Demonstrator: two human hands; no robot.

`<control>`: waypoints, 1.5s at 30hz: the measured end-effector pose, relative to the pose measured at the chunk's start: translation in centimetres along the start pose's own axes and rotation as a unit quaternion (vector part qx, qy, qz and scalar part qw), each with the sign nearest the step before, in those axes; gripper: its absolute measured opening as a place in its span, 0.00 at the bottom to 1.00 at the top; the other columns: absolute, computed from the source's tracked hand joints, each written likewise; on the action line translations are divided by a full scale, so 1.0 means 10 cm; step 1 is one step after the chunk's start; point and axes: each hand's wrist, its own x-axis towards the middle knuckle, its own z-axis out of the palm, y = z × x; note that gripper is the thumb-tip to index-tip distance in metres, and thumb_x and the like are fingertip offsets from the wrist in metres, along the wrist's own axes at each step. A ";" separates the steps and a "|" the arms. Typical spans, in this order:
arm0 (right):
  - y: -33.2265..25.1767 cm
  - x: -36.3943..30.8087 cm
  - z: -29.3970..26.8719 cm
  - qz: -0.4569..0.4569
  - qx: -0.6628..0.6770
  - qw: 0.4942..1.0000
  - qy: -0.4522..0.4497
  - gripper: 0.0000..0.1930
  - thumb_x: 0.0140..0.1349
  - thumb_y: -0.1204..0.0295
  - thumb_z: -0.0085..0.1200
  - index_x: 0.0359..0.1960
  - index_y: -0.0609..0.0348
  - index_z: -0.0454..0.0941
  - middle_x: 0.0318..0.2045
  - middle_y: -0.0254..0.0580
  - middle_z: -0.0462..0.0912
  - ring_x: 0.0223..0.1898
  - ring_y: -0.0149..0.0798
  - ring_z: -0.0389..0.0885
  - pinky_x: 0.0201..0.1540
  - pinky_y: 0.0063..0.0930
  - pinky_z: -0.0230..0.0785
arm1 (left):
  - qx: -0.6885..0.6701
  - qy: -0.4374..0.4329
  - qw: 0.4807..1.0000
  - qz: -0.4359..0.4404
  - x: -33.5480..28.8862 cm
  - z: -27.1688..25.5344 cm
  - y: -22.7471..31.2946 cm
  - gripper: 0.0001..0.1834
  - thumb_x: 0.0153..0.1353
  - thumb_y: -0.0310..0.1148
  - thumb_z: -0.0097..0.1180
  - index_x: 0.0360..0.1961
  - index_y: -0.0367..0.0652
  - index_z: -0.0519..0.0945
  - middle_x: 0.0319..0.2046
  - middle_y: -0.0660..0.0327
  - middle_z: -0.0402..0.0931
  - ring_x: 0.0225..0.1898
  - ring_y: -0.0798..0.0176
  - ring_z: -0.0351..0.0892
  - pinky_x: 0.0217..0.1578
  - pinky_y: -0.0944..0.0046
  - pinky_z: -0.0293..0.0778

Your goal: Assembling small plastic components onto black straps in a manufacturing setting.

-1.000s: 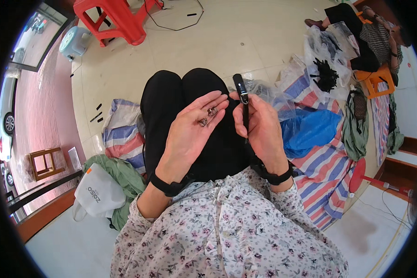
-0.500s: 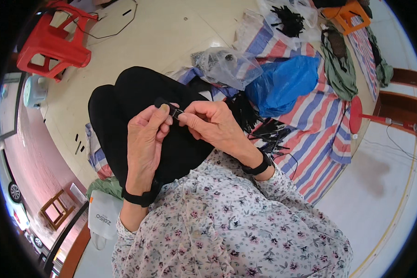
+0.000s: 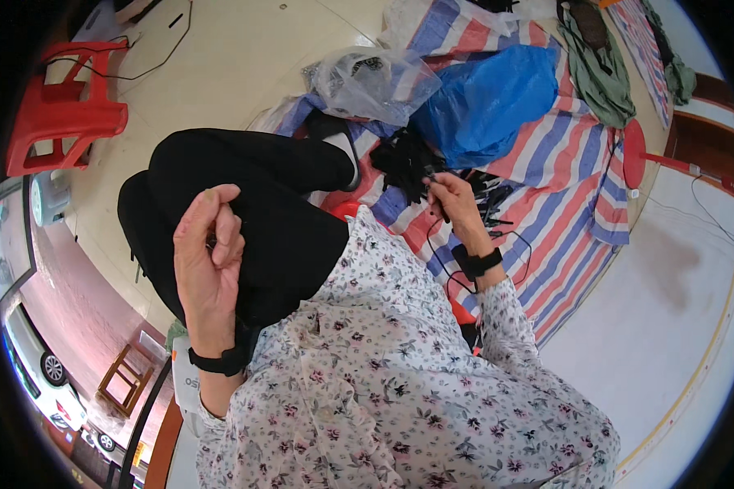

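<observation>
My left hand (image 3: 208,248) is raised above my black-trousered thigh, its fingers curled in and the thumb lying along the index finger. A dark spot shows among those fingers, too small to name. Stretched out to the right, my right hand (image 3: 456,204) has its fingertips pinched at the edge of a pile of thin black strips (image 3: 403,163). Whatever lies between these fingertips blends with the dark pile. More black strips (image 3: 493,196) lie just past this hand, and a thin black cable (image 3: 434,248) loops below it.
A striped red, white and blue sheet (image 3: 558,216) covers the floor at right. On it lie a blue plastic bag (image 3: 493,102) and a clear bag (image 3: 375,81). A red stool (image 3: 69,110) stands far left. Green cloth (image 3: 599,69) lies far right, near a red round-based stand (image 3: 632,159).
My right hand has left the small black piece by my left hand and gone right to the strips. The left hand has dropped slightly; the black piece no longer shows. The view has shifted.
</observation>
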 end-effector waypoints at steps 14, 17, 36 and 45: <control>1.35 1.01 -0.26 -0.188 -0.246 0.930 0.196 0.13 0.49 0.72 0.58 0.38 0.59 0.83 0.30 0.49 0.84 0.35 0.48 0.83 0.43 0.35 0.73 | 0.036 0.030 0.999 0.016 -0.05 0.03 -0.04 0.16 0.69 0.34 0.49 0.43 0.29 0.77 0.15 0.71 0.61 0.14 0.82 0.51 0.14 0.79 0.47; 1.97 0.92 -0.88 -0.070 -0.196 0.954 0.217 0.11 0.55 0.77 0.53 0.39 0.67 0.80 0.27 0.42 0.82 0.25 0.36 0.82 0.26 0.26 0.74 | 0.029 0.019 0.999 -0.002 0.02 0.10 -0.13 0.16 0.68 0.35 0.49 0.44 0.29 0.77 0.15 0.71 0.60 0.14 0.82 0.51 0.14 0.79 0.47; 2.11 0.93 -0.91 0.087 0.098 0.903 0.410 0.12 0.59 0.71 0.60 0.26 0.70 0.75 0.19 0.46 0.77 0.13 0.39 0.78 0.14 0.31 0.71 | 0.035 0.114 0.992 0.040 -0.11 -0.06 0.15 0.15 0.71 0.32 0.46 0.49 0.27 0.72 0.17 0.69 0.58 0.13 0.83 0.52 0.11 0.84 0.53; 1.91 0.84 -0.68 -0.039 -0.239 0.819 0.519 0.10 0.51 0.73 0.61 0.24 0.67 0.74 0.20 0.51 0.79 0.25 0.48 0.81 0.31 0.36 0.72 | 0.059 0.110 0.991 0.052 -0.23 -0.13 0.28 0.16 0.72 0.30 0.43 0.52 0.26 0.71 0.19 0.68 0.59 0.14 0.82 0.54 0.12 0.84 0.55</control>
